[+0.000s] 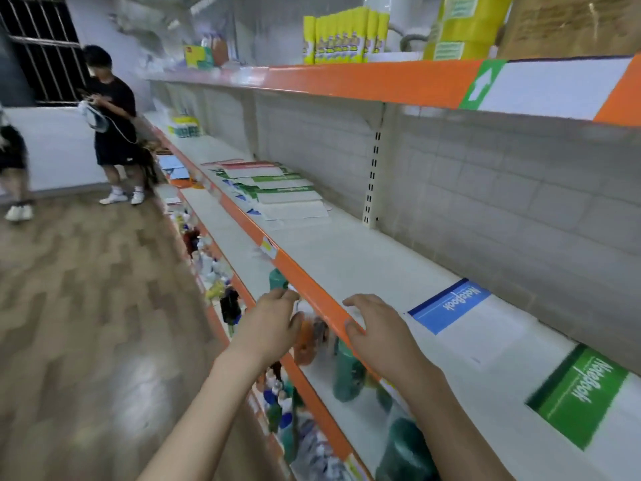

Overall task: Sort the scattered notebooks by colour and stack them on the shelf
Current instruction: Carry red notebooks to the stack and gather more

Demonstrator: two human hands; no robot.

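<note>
A: Left hand (274,321) sits just in front of the orange shelf edge (305,282), fingers loosely bent, holding nothing that I can see. Right hand (374,328) is over the same edge, fingers spread and relaxed, thumb at the orange lip, also holding nothing. The two hands are near each other but apart.

B: Notebooks?

A: Blue notebook (451,303) lies flat on the white shelf board (347,251), just right of my right hand, with "Notebook" printed on its blue band. Green notebook (582,394) lies flat further right, apart from the blue one. Both are thin, rectangular, glossy covers. Further along the same board there's a fanned pile of notebooks (277,189): green, red and blue bands over white, overlapping.

B: Rest of the frame?

A: Yellow packs (343,34) stand upright on the top shelf. Green plastic bottles (347,376) are on the shelf below; blurred. Back panel is grey with a brick-like pattern. Wood-pattern floor (86,307), glossy. A person in dark clothes (111,116) stands at the far end of the aisle.
</note>
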